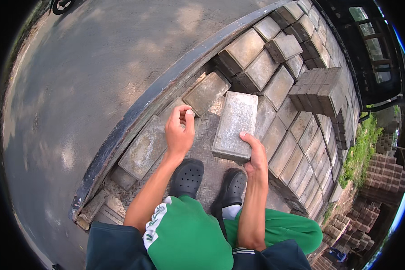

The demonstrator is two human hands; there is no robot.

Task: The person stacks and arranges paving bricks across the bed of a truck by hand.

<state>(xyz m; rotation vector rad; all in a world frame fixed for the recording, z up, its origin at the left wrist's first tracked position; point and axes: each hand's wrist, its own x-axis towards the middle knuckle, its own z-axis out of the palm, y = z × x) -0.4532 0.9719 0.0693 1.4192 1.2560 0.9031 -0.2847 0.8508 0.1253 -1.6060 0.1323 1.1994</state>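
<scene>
The right hand is gripping the near right corner of a grey rectangular concrete paving block; the left hand is hovering empty, fingers curled, just left of it.

The right hand covers the near corner of the pale grey rectangular concrete paving block it grips, its fingers out of sight beneath. A dark two-wheeled vehicle is cut off by the top edge. Stacked reddish-brown bricks blur toward the right rim.
</scene>
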